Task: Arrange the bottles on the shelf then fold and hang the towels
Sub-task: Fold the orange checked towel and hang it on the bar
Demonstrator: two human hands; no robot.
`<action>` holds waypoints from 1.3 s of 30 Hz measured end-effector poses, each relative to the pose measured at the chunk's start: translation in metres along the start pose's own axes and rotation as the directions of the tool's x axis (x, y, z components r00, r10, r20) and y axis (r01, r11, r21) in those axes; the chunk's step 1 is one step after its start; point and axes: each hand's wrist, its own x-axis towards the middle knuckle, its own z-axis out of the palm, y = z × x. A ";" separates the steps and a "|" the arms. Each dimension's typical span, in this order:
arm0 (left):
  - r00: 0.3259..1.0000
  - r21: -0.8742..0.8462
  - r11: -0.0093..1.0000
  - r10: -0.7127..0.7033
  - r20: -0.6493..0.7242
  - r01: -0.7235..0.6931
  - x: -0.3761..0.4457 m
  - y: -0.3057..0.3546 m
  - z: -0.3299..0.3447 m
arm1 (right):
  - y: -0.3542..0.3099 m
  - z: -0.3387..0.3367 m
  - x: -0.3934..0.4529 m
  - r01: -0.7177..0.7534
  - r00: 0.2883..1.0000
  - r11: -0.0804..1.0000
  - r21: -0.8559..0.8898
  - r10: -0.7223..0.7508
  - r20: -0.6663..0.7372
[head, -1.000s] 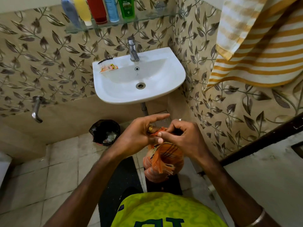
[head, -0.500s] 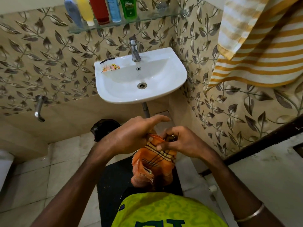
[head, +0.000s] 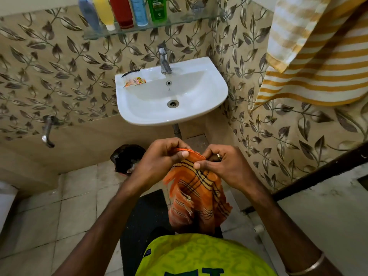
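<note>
An orange checked towel (head: 197,194) with a frayed fringe hangs bunched in front of my chest. My left hand (head: 161,158) pinches its top edge between thumb and curled fingers. My right hand (head: 221,164) grips the same edge just to the right, thumb on the cloth. A yellow and white striped towel (head: 318,62) hangs on the right wall. Several bottles stand in a row on the glass shelf (head: 179,21) above the sink: a blue bottle (head: 89,14), a yellow bottle (head: 104,11), a red bottle (head: 121,10), a light blue bottle (head: 138,9) and a green bottle (head: 157,7).
A white sink (head: 215,92) with a tap (head: 164,58) juts from the tiled wall; a black comb and an orange sachet (head: 135,81) lie on its rim. A black bin (head: 127,158) stands under it. A wall tap (head: 47,132) sticks out left. A dark mat (head: 147,216) covers the floor.
Both hands have shifted along the orange towel's top edge and moved slightly apart. The bunched cloth has opened out and hangs longer below them.
</note>
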 end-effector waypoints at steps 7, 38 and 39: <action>0.959 0.203 0.953 0.253 -0.127 -0.225 0.005 0.002 0.008 | -0.005 -0.014 -0.003 -0.037 0.999 0.998 -0.058 0.038 0.020; 0.858 0.403 0.839 0.472 -0.202 -0.366 0.000 0.017 -0.022 | 0.020 -0.010 0.004 -0.264 0.955 0.926 0.269 0.212 0.207; 0.860 0.393 0.847 0.463 -0.213 -0.359 0.000 0.016 -0.023 | 0.020 -0.010 0.004 -0.257 0.960 0.927 0.273 0.212 0.184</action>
